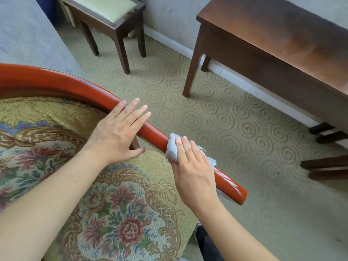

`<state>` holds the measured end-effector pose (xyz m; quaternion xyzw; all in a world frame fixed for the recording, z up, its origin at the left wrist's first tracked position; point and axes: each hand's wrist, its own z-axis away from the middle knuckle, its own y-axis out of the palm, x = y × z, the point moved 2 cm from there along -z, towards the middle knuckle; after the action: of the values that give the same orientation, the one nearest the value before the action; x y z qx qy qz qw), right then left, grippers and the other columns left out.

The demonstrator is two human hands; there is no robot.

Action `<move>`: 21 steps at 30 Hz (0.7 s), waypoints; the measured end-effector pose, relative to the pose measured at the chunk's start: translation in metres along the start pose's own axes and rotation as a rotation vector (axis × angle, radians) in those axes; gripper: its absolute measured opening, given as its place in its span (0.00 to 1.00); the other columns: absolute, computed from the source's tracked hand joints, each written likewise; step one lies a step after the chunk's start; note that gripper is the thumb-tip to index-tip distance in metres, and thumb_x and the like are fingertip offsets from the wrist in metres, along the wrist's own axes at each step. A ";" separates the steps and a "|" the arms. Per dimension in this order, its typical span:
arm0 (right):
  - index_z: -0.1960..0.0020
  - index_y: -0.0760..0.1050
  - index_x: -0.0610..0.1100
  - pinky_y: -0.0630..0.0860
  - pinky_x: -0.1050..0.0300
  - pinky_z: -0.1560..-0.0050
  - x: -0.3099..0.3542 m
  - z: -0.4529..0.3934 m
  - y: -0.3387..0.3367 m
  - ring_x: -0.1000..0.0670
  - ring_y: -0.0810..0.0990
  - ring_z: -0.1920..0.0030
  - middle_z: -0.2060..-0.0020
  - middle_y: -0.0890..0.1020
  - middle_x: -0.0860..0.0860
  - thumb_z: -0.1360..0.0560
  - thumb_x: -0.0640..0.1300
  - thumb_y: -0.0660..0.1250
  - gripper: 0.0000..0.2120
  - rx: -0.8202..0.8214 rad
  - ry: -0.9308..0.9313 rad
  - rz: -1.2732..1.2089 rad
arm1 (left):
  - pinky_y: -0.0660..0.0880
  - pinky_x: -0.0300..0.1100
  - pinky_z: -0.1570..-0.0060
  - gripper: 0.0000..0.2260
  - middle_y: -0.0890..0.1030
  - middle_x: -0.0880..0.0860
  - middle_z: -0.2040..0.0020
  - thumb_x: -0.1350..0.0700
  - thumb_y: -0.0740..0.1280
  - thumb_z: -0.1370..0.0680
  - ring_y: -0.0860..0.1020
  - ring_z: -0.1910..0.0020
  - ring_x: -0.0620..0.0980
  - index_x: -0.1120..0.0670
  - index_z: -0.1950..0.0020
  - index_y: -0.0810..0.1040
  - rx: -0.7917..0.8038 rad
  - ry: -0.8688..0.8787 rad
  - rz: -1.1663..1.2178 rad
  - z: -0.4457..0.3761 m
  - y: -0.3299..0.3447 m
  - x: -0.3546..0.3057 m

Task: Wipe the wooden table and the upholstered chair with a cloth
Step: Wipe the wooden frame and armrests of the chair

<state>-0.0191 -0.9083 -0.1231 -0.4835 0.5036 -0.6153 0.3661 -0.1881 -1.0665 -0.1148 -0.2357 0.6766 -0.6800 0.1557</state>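
The right hand (192, 166) is gripping a small folded blue-grey cloth (174, 147) and pressing it onto the glossy red-brown armrest (152, 131) of the chair, fingers curled over the top of the cloth, just right of the frame's centre. A loose corner of the cloth is poking out from under the fingers on the far side of the rail. The left hand (118, 132) is lying flat and open on the same armrest a little further up it, fingers spread and stretched across the wood, holding nothing; the thumb is pointing down toward the seat. The two hands are near each other but apart.

The armrest is curving from the left edge of the frame down to its rounded end at lower right of centre. Below it, filling the lower left, the chair's seat (116, 223) is showing its woven floral cover in green, red and blue.

Beyond the chair, pale green carpet (216, 119) with a swirl pattern is covering the floor. A dark wooden table (282, 32) is standing against the wall at upper right, and a dark stool (113, 19) with a pale cushion is sitting at upper left.
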 end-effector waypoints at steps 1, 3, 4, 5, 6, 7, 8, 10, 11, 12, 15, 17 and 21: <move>0.25 0.68 0.39 0.66 0.46 0.27 -0.007 0.006 -0.004 0.42 0.69 0.27 0.27 0.71 0.43 0.20 0.50 0.64 0.26 0.004 -0.003 -0.040 | 0.52 0.57 0.21 0.47 0.63 0.56 0.20 0.33 0.71 0.31 0.54 0.19 0.56 0.58 0.21 0.63 0.012 0.024 0.003 -0.002 0.001 -0.005; 0.25 0.68 0.41 0.62 0.50 0.25 -0.021 0.016 -0.014 0.47 0.66 0.24 0.26 0.70 0.47 0.19 0.50 0.63 0.25 0.021 -0.028 -0.206 | 0.53 0.57 0.21 0.45 0.66 0.55 0.22 0.30 0.66 0.29 0.56 0.19 0.56 0.58 0.22 0.65 0.020 0.078 0.018 -0.005 0.003 -0.018; 0.26 0.69 0.44 0.59 0.56 0.25 -0.028 0.020 -0.020 0.53 0.64 0.24 0.26 0.70 0.51 0.19 0.51 0.62 0.24 0.049 -0.027 -0.343 | 0.54 0.56 0.21 0.44 0.68 0.54 0.22 0.28 0.62 0.28 0.58 0.20 0.55 0.58 0.22 0.66 0.019 0.095 0.027 -0.006 0.004 -0.024; 0.29 0.73 0.48 0.60 0.62 0.27 -0.035 0.023 -0.028 0.59 0.66 0.26 0.29 0.73 0.56 0.20 0.52 0.62 0.20 0.073 0.006 -0.509 | 0.55 0.56 0.22 0.44 0.69 0.54 0.23 0.27 0.58 0.28 0.59 0.20 0.55 0.58 0.23 0.67 0.018 0.103 0.038 -0.008 0.004 -0.029; 0.38 0.78 0.54 0.65 0.66 0.33 -0.041 0.025 -0.036 0.64 0.72 0.33 0.36 0.78 0.63 0.20 0.54 0.61 0.14 0.070 0.072 -0.677 | 0.55 0.56 0.22 0.44 0.70 0.54 0.24 0.27 0.56 0.28 0.60 0.21 0.54 0.57 0.23 0.68 0.016 0.106 0.052 -0.009 0.005 -0.033; 0.48 0.79 0.58 0.72 0.65 0.42 -0.048 0.028 -0.045 0.65 0.78 0.45 0.48 0.82 0.65 0.22 0.56 0.60 0.10 0.030 0.169 -0.846 | 0.56 0.56 0.22 0.43 0.71 0.53 0.24 0.27 0.55 0.27 0.61 0.21 0.54 0.57 0.24 0.69 0.010 0.106 0.069 -0.009 0.005 -0.034; 0.55 0.79 0.57 0.75 0.60 0.50 -0.057 0.031 -0.053 0.60 0.79 0.54 0.57 0.82 0.62 0.23 0.58 0.61 0.10 -0.034 0.267 -0.989 | 0.56 0.56 0.22 0.42 0.71 0.53 0.25 0.27 0.54 0.27 0.61 0.21 0.53 0.57 0.24 0.69 0.000 0.106 0.084 -0.010 0.007 -0.035; 0.56 0.80 0.56 0.77 0.51 0.54 -0.077 0.039 -0.069 0.53 0.79 0.58 0.61 0.81 0.56 0.25 0.64 0.64 0.14 -0.179 0.395 -1.157 | 0.55 0.55 0.22 0.41 0.71 0.53 0.25 0.27 0.53 0.25 0.62 0.21 0.53 0.56 0.25 0.70 -0.017 0.114 0.097 -0.010 0.009 -0.034; 0.54 0.81 0.56 0.78 0.53 0.54 -0.087 0.045 -0.076 0.53 0.79 0.57 0.60 0.81 0.55 0.27 0.68 0.65 0.17 -0.252 0.419 -1.187 | 0.55 0.55 0.21 0.40 0.72 0.53 0.25 0.28 0.53 0.25 0.62 0.21 0.53 0.56 0.25 0.70 -0.023 0.120 0.098 -0.009 0.010 -0.032; 0.53 0.81 0.56 0.78 0.57 0.54 -0.097 0.053 -0.084 0.54 0.79 0.56 0.59 0.82 0.55 0.29 0.71 0.65 0.20 -0.312 0.424 -1.187 | 0.55 0.54 0.21 0.40 0.72 0.53 0.25 0.28 0.53 0.25 0.62 0.21 0.53 0.56 0.25 0.70 -0.030 0.125 0.102 -0.009 0.011 -0.031; 0.55 0.79 0.58 0.75 0.67 0.59 -0.122 0.083 -0.095 0.59 0.77 0.60 0.62 0.80 0.59 0.27 0.72 0.61 0.19 -0.413 0.444 -0.993 | 0.55 0.54 0.21 0.40 0.72 0.54 0.25 0.28 0.54 0.25 0.62 0.22 0.53 0.56 0.25 0.71 -0.051 0.131 0.115 -0.009 0.012 -0.031; 0.55 0.78 0.60 0.72 0.72 0.60 -0.126 0.100 -0.083 0.63 0.77 0.62 0.63 0.80 0.62 0.23 0.66 0.58 0.14 -0.387 0.471 -0.839 | 0.55 0.55 0.22 0.40 0.72 0.54 0.26 0.28 0.55 0.26 0.63 0.22 0.54 0.56 0.26 0.71 -0.066 0.126 0.126 -0.009 0.013 -0.032; 0.43 0.77 0.66 0.69 0.66 0.42 -0.100 0.103 -0.029 0.66 0.75 0.42 0.46 0.80 0.68 0.21 0.56 0.58 0.12 -0.143 0.381 -0.648 | 0.57 0.57 0.22 0.41 0.73 0.55 0.26 0.27 0.57 0.27 0.63 0.22 0.54 0.56 0.26 0.72 -0.095 0.132 0.132 -0.009 0.016 -0.032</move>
<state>0.1073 -0.8353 -0.1145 -0.5189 0.4251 -0.7414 0.0176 -0.1673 -1.0423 -0.1341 -0.1526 0.7309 -0.6495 0.1440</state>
